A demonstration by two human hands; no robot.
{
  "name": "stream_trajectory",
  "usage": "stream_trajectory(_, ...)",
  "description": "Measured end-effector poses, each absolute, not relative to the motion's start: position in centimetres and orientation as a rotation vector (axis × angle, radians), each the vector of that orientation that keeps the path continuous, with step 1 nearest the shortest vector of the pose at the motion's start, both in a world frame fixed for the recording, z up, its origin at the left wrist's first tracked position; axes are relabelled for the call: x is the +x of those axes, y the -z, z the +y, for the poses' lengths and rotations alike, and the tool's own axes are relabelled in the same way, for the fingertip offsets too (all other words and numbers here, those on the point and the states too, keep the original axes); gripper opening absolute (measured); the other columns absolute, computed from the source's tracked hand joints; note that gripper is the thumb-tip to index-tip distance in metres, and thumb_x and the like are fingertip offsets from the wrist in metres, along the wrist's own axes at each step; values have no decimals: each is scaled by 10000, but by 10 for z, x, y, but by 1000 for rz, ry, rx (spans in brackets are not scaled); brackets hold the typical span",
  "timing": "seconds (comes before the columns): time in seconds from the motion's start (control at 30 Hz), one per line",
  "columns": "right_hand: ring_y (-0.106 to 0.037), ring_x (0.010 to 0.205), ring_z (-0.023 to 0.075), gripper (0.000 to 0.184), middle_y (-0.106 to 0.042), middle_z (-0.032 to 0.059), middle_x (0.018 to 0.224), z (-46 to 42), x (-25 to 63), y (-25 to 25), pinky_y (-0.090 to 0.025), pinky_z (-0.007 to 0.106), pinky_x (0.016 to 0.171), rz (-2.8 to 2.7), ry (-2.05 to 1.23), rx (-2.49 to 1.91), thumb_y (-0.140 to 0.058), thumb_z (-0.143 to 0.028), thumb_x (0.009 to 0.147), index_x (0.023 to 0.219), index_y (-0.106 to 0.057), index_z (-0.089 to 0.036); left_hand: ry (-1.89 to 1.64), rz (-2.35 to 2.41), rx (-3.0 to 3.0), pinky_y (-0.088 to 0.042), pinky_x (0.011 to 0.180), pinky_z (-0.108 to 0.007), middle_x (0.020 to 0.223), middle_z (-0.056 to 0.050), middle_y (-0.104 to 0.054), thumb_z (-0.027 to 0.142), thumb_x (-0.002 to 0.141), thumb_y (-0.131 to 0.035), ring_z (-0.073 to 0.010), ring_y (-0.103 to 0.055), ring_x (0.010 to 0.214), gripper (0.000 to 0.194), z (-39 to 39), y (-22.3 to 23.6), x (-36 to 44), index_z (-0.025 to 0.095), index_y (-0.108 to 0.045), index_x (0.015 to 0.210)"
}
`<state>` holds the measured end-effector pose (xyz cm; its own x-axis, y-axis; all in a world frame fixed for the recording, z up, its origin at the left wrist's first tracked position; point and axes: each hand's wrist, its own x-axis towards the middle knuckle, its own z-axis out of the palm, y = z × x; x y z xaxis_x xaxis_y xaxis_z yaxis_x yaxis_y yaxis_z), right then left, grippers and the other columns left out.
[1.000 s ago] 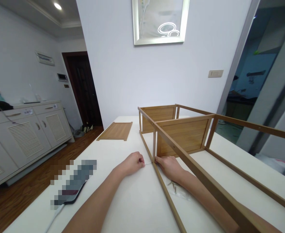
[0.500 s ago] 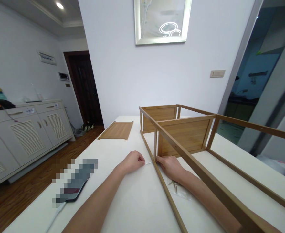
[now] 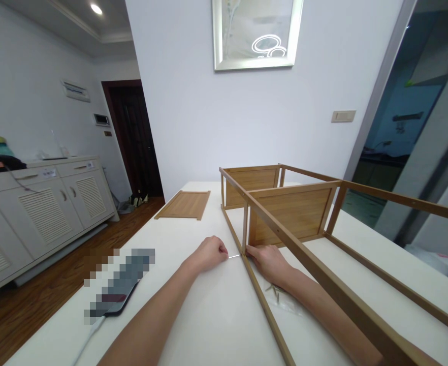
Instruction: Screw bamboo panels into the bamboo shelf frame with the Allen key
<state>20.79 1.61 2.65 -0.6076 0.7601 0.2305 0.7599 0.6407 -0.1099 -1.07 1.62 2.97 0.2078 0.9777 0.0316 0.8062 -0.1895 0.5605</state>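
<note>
Wooden frame (image 3: 292,216) lies on its side from the centre to the lower right of the picture, resting on a white table (image 3: 201,325). At its near lower rail (image 3: 260,292), just below centre, a thin metal rod (image 3: 234,256) meets the joint under a slim upright. The left hand (image 3: 209,255) has its fingers curled in, pinching the rod's outer end. The right hand (image 3: 268,263) reaches the joint's other side; its fingertips are partly hidden, so I cannot tell whether they pinch anything. Below that wrist lie small metal pieces (image 3: 273,291) and a clear bag (image 3: 287,306). Left of centre lies 1 loose panel (image 3: 184,205); at lower left, a pixelated dark device (image 3: 127,295) with a white cable (image 3: 87,338). At upper centre hangs 1 framed picture (image 3: 256,66).
</note>
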Motion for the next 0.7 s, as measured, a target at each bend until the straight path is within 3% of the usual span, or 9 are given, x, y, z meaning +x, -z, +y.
stream_trajectory(0.47, -652, 809, 182, 275, -734, 72, 886, 12, 206, -31, -357, 238, 675, -2605, -4, -1255, -421, -159, 932, 986, -689, -186, -518, 1718, 2022, -450, 605, -212, 803, -44, -739, 178, 684, -609, -157, -664, 745, 165, 17, -28, -8, 158, -732, 792)
stream_trajectory(0.6, -655, 812, 173, 284, -736, 68, 895, 12, 206, -30, -352, 232, 666, -2597, -23, -1254, -414, -140, 928, 981, -689, -187, -517, 1761, 2003, -471, 660, -227, 877, -53, -747, 180, 667, -637, -171, -675, 792, 269, 19, -27, -8, 159, -736, 916)
stream_trajectory(0.7, -655, 811, 172, 281, -736, 68, 896, 14, 206, -29, -354, 231, 668, -2602, -22, -1241, -422, -134, 920, 995, -687, -186, -494, 1785, 2008, -478, 718, -242, 914, -65, -750, 188, 665, -653, -191, -679, 852, 235, 18, -29, -7, 163, -744, 880)
